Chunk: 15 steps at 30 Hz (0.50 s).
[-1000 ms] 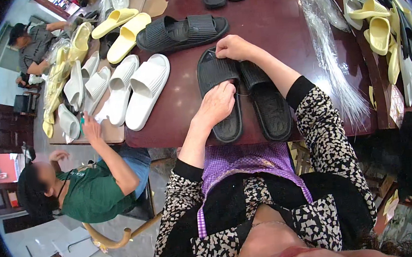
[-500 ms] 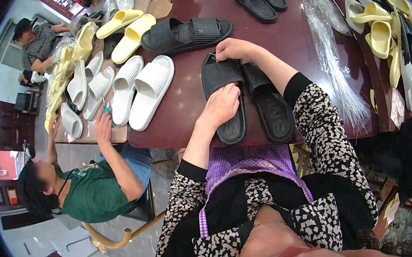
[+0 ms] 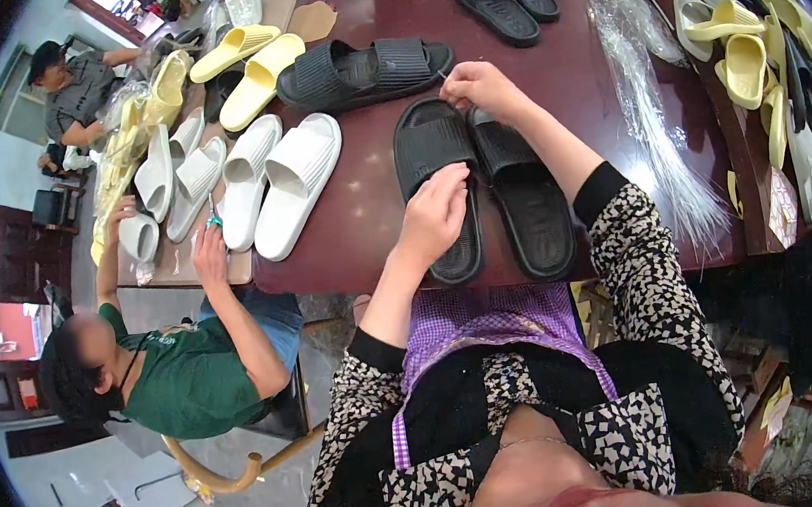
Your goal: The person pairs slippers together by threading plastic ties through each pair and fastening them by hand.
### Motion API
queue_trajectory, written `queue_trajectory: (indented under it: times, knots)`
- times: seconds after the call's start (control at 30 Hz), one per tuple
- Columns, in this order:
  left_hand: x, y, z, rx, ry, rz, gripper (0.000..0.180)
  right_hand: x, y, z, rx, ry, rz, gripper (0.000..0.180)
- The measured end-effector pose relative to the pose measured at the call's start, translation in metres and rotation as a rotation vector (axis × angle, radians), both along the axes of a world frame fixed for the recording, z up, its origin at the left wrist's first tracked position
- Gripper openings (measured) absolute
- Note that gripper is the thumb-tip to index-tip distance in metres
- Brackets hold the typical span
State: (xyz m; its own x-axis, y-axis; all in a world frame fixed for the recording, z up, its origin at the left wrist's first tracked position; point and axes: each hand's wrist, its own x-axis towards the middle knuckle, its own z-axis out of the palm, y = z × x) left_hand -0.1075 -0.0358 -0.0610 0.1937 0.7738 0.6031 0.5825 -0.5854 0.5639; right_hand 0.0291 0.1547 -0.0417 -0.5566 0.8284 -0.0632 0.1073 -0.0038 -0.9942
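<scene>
A pair of black slippers lies before me with toes pointing away: the left slipper (image 3: pixel 432 147) and the right slipper (image 3: pixel 532 206). My left hand (image 3: pixel 434 216) is over the left slipper, its fingers pressed together at the rear edge of the ribbed strap, near the gap between the pair. Just beyond the toes, my right hand (image 3: pixel 486 90) is raised in a pinch; anything between its fingertips is too thin to make out. Another black pair (image 3: pixel 362 72) lies crosswise beyond my hands. A bundle of thin clear plastic strands (image 3: pixel 662 147) is on the table to the right.
White slippers (image 3: pixel 298 186) and yellow slippers (image 3: pixel 261 81) stand at the left of the dark red table (image 3: pixel 377 257). A co-worker there holds small teal-handled scissors (image 3: pixel 214 217). A further black pair (image 3: pixel 497 8) sits at the back. More slippers (image 3: pixel 746 69) are piled at the right.
My right hand has moved right, from the left slipper's toe to beyond the gap between the pair. My left hand stays nearly in place. Another person's hand at the back has moved right.
</scene>
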Motion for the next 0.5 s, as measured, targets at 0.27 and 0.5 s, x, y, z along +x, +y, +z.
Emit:
queue_trajectory:
  times: [0.27, 0.5]
  knots:
    - [0.012, 0.074, 0.036, -0.332, -0.423, 0.150, 0.019, 0.036, -0.034, -0.004, 0.174, 0.228, -0.015, 0.011]
    - [0.050, 0.112, 0.022, -0.637, -0.552, 0.130, 0.010, 0.063, -0.035, -0.005, 0.147, 0.389, -0.165, 0.010]
